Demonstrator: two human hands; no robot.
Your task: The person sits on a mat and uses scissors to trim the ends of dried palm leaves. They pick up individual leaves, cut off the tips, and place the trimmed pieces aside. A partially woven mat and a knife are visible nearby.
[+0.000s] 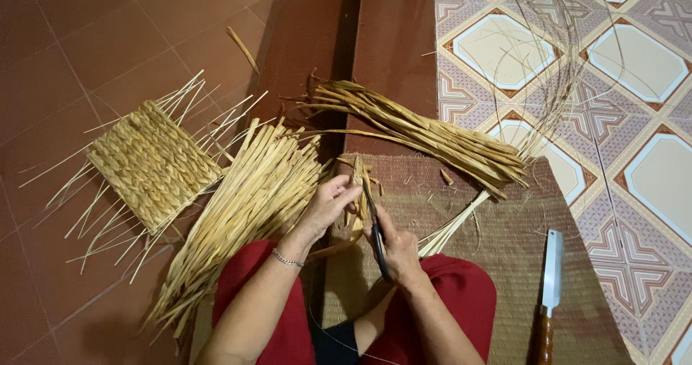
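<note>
Left hand [331, 200] pinching a dried straw bundle [357, 192], right hand [398, 253] gripping scissors [376, 235], I'm trimming; woven panel [153, 164] finished leftward, loose straw [238, 213] left.

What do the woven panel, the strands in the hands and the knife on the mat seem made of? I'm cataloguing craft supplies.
Woven panel: dried plant fibre, likely twisted grass or reed; matte straw yellow, with loose stalk ends sticking out.
Strands between left hand and right hand: the same dry, flat, tan fibre.
Knife: pale, dull metal blade; reddish-brown handle, probably wood.
</note>
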